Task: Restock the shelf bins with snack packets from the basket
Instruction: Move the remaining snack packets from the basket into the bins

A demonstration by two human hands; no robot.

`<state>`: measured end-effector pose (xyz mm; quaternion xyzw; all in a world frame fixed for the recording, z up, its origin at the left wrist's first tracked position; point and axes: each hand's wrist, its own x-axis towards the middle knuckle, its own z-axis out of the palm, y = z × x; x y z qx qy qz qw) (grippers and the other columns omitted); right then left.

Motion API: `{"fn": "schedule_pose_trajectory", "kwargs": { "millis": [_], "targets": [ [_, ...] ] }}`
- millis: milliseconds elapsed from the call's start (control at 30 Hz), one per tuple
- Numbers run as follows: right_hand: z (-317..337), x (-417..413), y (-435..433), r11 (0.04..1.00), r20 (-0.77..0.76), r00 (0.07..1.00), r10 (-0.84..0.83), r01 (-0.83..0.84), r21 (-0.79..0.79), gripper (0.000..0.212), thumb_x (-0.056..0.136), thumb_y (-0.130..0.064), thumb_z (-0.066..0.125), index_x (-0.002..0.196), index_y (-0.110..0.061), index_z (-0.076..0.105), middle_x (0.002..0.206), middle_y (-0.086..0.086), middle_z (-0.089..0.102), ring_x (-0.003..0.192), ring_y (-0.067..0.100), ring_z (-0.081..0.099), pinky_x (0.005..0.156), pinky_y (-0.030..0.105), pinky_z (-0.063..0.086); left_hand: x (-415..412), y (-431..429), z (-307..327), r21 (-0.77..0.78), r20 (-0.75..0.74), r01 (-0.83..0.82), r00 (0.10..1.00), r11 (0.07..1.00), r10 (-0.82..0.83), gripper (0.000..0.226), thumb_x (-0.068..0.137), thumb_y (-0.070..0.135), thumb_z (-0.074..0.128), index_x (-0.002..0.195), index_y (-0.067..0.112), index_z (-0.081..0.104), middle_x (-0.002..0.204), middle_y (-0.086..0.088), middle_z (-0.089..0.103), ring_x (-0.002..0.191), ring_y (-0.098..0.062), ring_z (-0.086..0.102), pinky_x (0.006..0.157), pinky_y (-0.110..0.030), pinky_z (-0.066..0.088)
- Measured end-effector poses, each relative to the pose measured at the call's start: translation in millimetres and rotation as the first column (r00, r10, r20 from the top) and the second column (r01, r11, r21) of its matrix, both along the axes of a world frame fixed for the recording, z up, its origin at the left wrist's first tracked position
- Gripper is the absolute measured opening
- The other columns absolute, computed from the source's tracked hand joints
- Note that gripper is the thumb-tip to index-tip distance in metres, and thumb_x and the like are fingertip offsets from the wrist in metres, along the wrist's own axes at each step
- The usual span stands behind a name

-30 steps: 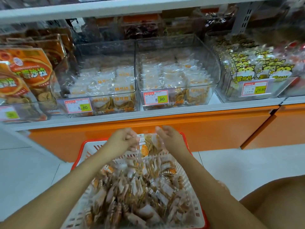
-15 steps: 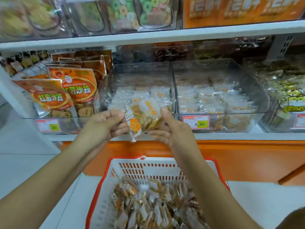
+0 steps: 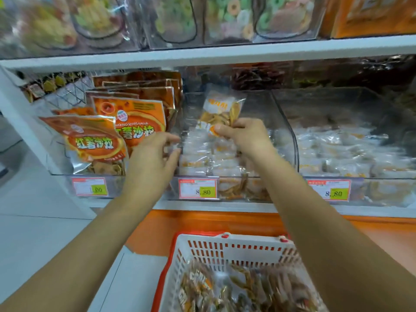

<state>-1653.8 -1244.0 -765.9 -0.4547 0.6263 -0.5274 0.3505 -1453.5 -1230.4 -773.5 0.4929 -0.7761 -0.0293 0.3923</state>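
head view: right hand (image 3: 245, 136) pinches snack packet (image 3: 221, 108); basket (image 3: 238, 240) cut off.

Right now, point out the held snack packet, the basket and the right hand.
snack packet (image 3: 220, 105), head view, its label panel.
basket (image 3: 252, 239), head view, its white far rim.
right hand (image 3: 247, 136), head view, the knuckles.

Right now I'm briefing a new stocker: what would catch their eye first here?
The right hand pinches a clear, orange-labelled snack packet over the middle clear plastic bin. Big orange foil bags stand left of it, beside the left hand. Below sits a white, red-rimmed slotted basket of packets.
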Motion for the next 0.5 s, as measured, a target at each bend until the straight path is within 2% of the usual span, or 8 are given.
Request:
{"fn": "schedule_pose_trajectory", "kwargs": {
  "millis": [33,67,133,200,267,333,400,500],
  "targets": [
    [0.5,-5.1,-18.7,0.999,-0.046,0.998,-0.041,0.042,0.005,0.024,0.077,-0.025,0.079,0.064,-0.013,0.063,0.052,-0.01,0.06,0.049,0.0,0.054,0.05,0.015,0.041,0.0,-1.7,-1.2,-0.038,0.033,-0.008,0.999,0.999,0.009,0.016,0.087,0.012,0.064,0.103,0.013,0.065,0.098,0.001,0.061,0.092,-0.015,0.056,0.078,-0.019,0.036],
    [0.7,-9.3,-38.1,0.997,-0.091,0.993,-0.075,0.077,0.025,0.024,0.075,-0.028,0.081,0.073,-0.009,0.067,0.065,-0.003,0.065,0.062,0.006,0.06,0.058,0.019,0.044,0.8,-3.2,0.5,-0.022,0.012,-0.042,0.999,0.999,0.043,0.013,0.087,0.013,0.065,0.099,0.014,0.063,0.092,0.004,0.059,0.086,-0.013,0.056,0.071,-0.015,0.033],
    [3.9,-14.2,-73.0,0.988,-0.139,0.988,-0.068,0.086,0.125,0.043,0.076,-0.036,0.078,0.103,-0.005,0.067,0.098,0.007,0.068,0.093,0.019,0.064,0.078,0.027,0.049,4.8,-6.1,6.8,0.103,-0.098,-0.127,0.986,0.987,0.137,0.013,0.086,0.02,0.068,0.096,0.017,0.06,0.074,0.01,0.057,0.067,-0.006,0.055,0.055,-0.014,0.033],
    [6.3,-15.4,-98.7,0.975,-0.177,0.984,-0.002,0.041,0.219,0.054,0.085,-0.042,0.068,0.125,-0.007,0.058,0.124,0.008,0.061,0.114,0.023,0.058,0.091,0.028,0.046,10.0,-12.3,9.9,0.183,-0.109,-0.175,0.974,0.967,0.197,0.02,0.085,0.026,0.07,0.101,0.015,0.064,0.064,0.013,0.054,0.059,0.001,0.05,0.05,-0.011,0.031],
    [3.9,-14.3,-122.6,0.983,-0.148,0.988,0.04,-0.013,0.182,0.047,0.087,-0.032,0.067,0.127,-0.01,0.057,0.127,0.008,0.06,0.115,0.025,0.059,0.093,0.032,0.049,13.4,-16.3,12.3,0.214,-0.07,-0.19,0.975,0.958,0.209,0.024,0.084,0.031,0.07,0.099,0.012,0.069,0.06,0.014,0.054,0.055,0.002,0.051,0.052,-0.013,0.034],
    [0.8,-7.9,-141.5,0.994,-0.171,0.985,0.018,0.002,0.114,0.041,0.084,-0.023,0.07,0.122,-0.008,0.059,0.122,0.012,0.063,0.109,0.027,0.062,0.094,0.039,0.051,14.9,-17.7,13.6,0.289,-0.071,-0.172,0.977,0.942,0.2,0.02,0.085,0.033,0.069,0.08,0.014,0.071,0.056,0.011,0.06,0.048,-0.004,0.059,0.051,-0.017,0.041],
    [-1.4,-2.5,-156.4,0.996,-0.251,0.968,0.012,0.011,0.093,0.036,0.085,-0.027,0.068,0.115,-0.009,0.063,0.116,0.01,0.067,0.105,0.025,0.064,0.093,0.038,0.052,16.0,-19.7,13.6,0.364,-0.079,-0.151,0.978,0.919,0.192,0.023,0.087,0.032,0.068,0.067,0.019,0.068,0.054,0.006,0.065,0.045,-0.004,0.061,0.053,-0.019,0.049],
    [-6.7,1.2,-172.7,0.996,-0.288,0.957,-0.042,0.061,0.057,0.042,0.079,-0.037,0.072,0.108,-0.008,0.067,0.107,0.007,0.069,0.098,0.023,0.067,0.088,0.037,0.055,16.4,-21.8,16.2,0.441,-0.126,-0.106,0.976,0.891,0.178,0.022,0.087,0.027,0.068,0.068,0.014,0.067,0.056,0.003,0.065,0.042,-0.003,0.06,0.046,-0.015,0.049]
  ]
}}
